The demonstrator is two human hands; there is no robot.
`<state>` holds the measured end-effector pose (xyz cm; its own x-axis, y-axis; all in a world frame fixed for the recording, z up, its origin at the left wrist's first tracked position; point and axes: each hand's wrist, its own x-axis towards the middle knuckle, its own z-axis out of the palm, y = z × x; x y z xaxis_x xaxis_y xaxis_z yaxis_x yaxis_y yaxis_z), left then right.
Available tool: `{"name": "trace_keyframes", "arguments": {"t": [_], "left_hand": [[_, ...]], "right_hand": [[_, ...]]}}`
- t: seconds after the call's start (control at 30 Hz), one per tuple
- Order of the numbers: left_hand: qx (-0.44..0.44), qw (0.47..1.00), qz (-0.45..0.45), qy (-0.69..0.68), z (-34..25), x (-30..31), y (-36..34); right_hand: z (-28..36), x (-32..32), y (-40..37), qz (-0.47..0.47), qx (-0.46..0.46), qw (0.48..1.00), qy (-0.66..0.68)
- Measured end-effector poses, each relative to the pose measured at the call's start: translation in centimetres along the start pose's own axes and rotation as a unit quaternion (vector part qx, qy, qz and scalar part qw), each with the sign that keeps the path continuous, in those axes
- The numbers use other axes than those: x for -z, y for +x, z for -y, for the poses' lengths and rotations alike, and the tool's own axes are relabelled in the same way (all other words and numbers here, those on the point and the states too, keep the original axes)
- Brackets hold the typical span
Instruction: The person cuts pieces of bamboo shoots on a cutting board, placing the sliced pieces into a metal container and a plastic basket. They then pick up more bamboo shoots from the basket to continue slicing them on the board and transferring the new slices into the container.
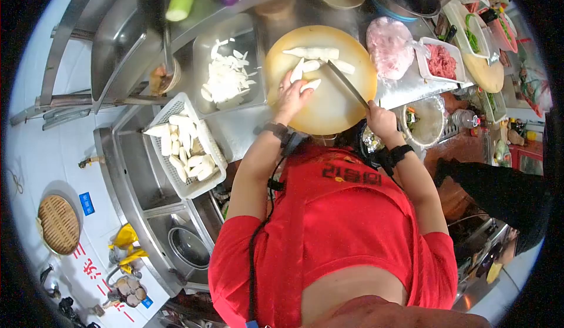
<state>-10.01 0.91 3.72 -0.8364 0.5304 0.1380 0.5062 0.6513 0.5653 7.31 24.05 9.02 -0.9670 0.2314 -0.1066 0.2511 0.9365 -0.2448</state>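
Note:
My right hand point(382, 120) grips the handle of a kitchen knife point(351, 85). Its blade slants across a round yellowish cutting board point(329, 108), with the tip near white peeled vegetable pieces. On the board's left side, my left hand point(289, 98) has its fingers curled at a white vegetable piece point(298, 70). Close to its thumb lies another cut piece point(311, 85). A long peeled stalk point(311, 52) rests farther back on the board, and a shorter piece point(342, 66) lies beside the blade.
Left of the board, a metal tray point(258, 96) holds white slices. A white basket point(218, 178) of peeled vegetables sits by the sink point(138, 169). To the right are a bag of pink contents point(389, 46), minced meat point(442, 62) and a lined bin point(424, 125). Another person's dark sleeve point(487, 190) shows at right.

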Motion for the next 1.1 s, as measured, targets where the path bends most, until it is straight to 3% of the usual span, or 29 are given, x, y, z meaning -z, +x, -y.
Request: {"name": "trace_keyframes", "arguments": {"t": [0.07, 0.3, 0.37, 0.43, 0.47, 0.53, 0.7, 0.77, 0.83, 0.93, 1.03, 1.1], "left_hand": [[0.043, 0.998, -0.003, -0.050, -0.4, 0.1, 0.3], [0.029, 0.994, -0.075, -0.072, 0.6, -1.9, -0.1], [-0.005, 0.977, -0.189, -0.100, -1.3, 0.3, -1.8], [-0.013, 0.962, -0.225, -0.153, -0.8, 1.3, -5.5], [-0.008, 0.962, -0.228, -0.148, -0.8, 2.6, -7.3], [0.083, 0.983, -0.080, -0.143, -0.4, 5.8, -10.4], [0.215, 0.972, -0.092, 0.027, 6.2, 7.3, -15.4], [0.111, 0.951, -0.220, 0.187, 4.7, 7.9, -14.6], [0.068, 0.983, -0.136, 0.106, 3.7, 7.4, -13.8], [0.032, 0.987, -0.131, 0.083, 1.4, 6.5, -12.1], [0.036, 0.976, -0.200, 0.078, 1.9, 6.8, -12.3], [0.068, 0.976, -0.181, 0.095, 2.0, 9.6, -13.9]], "right_hand": [[-0.2, -0.1, 0.0, -0.004, 0.001, 1.000, 0.002], [-0.1, 0.3, 0.2, 0.008, 0.001, 1.000, 0.005], [0.0, 0.3, 0.2, 0.017, -0.002, 1.000, 0.006], [-0.3, 0.1, 0.3, 0.021, -0.006, 1.000, 0.002], [-0.4, 0.1, 0.2, 0.016, -0.011, 1.000, -0.002], [-0.4, 0.0, 0.3, 0.013, -0.011, 1.000, -0.003], [-1.5, -1.5, 0.4, -0.019, 0.014, 0.999, -0.032], [-1.3, -1.0, 0.4, 0.014, 0.007, 1.000, -0.013], [-1.4, -1.0, 0.6, 0.015, 0.012, 1.000, 0.000], [-1.5, -1.1, 0.7, 0.005, 0.015, 1.000, 0.014], [-1.5, -1.2, 0.8, 0.008, 0.009, 1.000, -0.010], [-1.5, -1.1, 0.8, 0.024, -0.005, 0.999, -0.035]]}}
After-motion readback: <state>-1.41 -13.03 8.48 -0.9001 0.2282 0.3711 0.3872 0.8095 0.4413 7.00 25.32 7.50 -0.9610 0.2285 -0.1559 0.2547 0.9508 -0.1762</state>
